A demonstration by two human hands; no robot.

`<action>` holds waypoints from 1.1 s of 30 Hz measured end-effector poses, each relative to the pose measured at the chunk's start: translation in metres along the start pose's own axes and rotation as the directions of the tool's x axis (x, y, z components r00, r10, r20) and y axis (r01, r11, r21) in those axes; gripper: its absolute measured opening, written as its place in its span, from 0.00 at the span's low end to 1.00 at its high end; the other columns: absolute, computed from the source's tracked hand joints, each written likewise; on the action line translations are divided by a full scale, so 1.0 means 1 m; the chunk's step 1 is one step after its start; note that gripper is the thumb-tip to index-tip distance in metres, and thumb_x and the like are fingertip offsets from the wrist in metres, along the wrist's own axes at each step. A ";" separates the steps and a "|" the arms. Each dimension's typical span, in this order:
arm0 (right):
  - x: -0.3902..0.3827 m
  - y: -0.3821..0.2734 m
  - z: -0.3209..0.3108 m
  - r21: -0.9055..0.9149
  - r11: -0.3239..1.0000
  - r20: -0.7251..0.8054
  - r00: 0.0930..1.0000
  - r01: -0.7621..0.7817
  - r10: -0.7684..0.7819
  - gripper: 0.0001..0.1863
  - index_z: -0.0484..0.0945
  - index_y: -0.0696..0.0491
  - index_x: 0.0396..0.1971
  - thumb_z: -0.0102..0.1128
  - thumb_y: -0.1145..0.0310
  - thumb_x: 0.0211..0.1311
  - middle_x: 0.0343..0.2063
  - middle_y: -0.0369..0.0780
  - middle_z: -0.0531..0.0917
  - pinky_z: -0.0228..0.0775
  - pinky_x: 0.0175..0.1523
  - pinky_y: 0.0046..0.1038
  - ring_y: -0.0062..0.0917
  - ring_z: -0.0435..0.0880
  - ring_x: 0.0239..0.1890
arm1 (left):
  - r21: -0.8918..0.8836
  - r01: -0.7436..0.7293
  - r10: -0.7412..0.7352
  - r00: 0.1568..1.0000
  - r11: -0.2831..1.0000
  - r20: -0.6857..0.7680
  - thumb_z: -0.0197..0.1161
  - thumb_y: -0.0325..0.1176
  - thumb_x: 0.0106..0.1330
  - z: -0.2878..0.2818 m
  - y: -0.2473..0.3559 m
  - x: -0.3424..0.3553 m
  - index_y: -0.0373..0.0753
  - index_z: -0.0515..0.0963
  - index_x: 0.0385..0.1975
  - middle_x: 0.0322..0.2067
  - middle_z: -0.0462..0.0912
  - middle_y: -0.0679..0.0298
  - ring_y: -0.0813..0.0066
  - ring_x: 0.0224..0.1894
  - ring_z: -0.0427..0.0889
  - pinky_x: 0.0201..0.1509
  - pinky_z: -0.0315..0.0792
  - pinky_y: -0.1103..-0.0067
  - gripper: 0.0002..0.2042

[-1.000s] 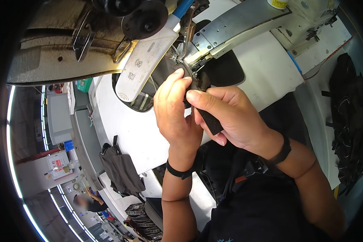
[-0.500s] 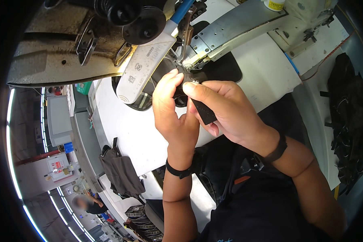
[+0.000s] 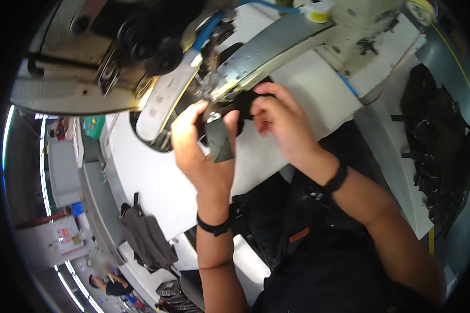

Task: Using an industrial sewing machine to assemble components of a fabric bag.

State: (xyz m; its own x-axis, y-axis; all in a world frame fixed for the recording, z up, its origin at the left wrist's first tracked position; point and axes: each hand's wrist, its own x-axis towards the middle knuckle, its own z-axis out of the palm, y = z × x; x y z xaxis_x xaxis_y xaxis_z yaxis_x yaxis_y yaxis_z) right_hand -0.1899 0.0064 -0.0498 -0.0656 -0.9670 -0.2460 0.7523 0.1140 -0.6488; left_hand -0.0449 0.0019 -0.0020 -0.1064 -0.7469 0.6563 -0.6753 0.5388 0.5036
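Observation:
Near the needle end of a sewing machine arm [image 3: 269,47], my left hand [image 3: 201,161] is bent round a short dark strip [image 3: 220,141] with a shiny metal piece at its upper end. The strip hangs over the palm between thumb and fingers. To its right, my right hand [image 3: 287,125] has its fingers curled at the edge of a black fabric piece [image 3: 244,106], which shows between the fingertips. Motion blurs the fingertips. The fabric lies beside the needle area, partly hidden by my hands.
A pale lamp head [image 3: 164,99] hangs left of my left hand. A dark grey bag [image 3: 146,235] lies at the white table's [image 3: 146,172] left edge. Black pieces [image 3: 438,141] are heaped at the right. A person [image 3: 115,284] is far off at lower left.
My right hand has let go of the dark strip and moved right to the black fabric. The strip now hangs by my left hand. The whole view has shifted slightly.

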 end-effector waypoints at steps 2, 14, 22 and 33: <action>0.016 0.015 -0.002 0.006 1.000 0.074 0.997 0.015 -0.016 0.21 0.72 0.53 0.60 0.58 0.71 0.67 0.24 0.35 0.81 0.68 0.22 0.21 0.18 0.77 0.19 | 0.068 0.039 -0.039 0.999 0.997 -0.008 0.75 0.24 0.65 -0.002 0.002 0.001 0.34 0.81 0.50 0.47 0.84 0.60 0.73 0.49 0.83 0.59 0.76 0.76 0.15; 0.054 0.010 -0.011 -0.227 0.932 0.324 0.881 -0.282 0.346 0.11 0.77 0.50 0.46 0.55 0.70 0.64 0.24 0.37 0.82 0.71 0.26 0.31 0.24 0.84 0.24 | 0.153 0.096 -0.109 0.991 0.984 0.076 0.68 0.29 0.72 -0.006 0.022 0.015 0.29 0.80 0.49 0.43 0.85 0.54 0.62 0.47 0.82 0.56 0.76 0.70 0.12; 0.018 -0.033 -0.020 -0.703 0.394 0.557 0.803 0.592 -0.212 0.12 0.85 0.53 0.37 0.69 0.59 0.62 0.31 0.45 0.87 0.77 0.41 0.41 0.42 0.87 0.36 | 0.046 0.266 -0.270 0.950 0.963 0.155 0.65 0.22 0.72 -0.012 0.005 0.024 0.24 0.80 0.47 0.42 0.84 0.54 0.64 0.41 0.83 0.51 0.78 0.71 0.09; 0.014 -0.102 0.019 -0.547 -0.003 0.830 0.542 0.837 -0.136 0.12 0.75 0.58 0.23 0.61 0.68 0.64 0.21 0.46 0.77 0.71 0.42 0.45 0.45 0.79 0.30 | -0.184 0.275 -0.269 0.961 0.944 0.057 0.71 0.24 0.68 -0.013 -0.002 0.011 0.27 0.80 0.48 0.41 0.87 0.59 0.77 0.44 0.86 0.51 0.79 0.80 0.12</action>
State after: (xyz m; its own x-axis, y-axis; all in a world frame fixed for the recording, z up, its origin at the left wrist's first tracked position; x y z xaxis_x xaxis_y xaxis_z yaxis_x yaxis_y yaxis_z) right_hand -0.2549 -0.0234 0.0268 0.4056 -0.7281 0.5526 -0.4159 -0.6853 -0.5978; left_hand -0.0352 -0.0024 0.0115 0.0380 -0.8854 0.4633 -0.5327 0.3743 0.7590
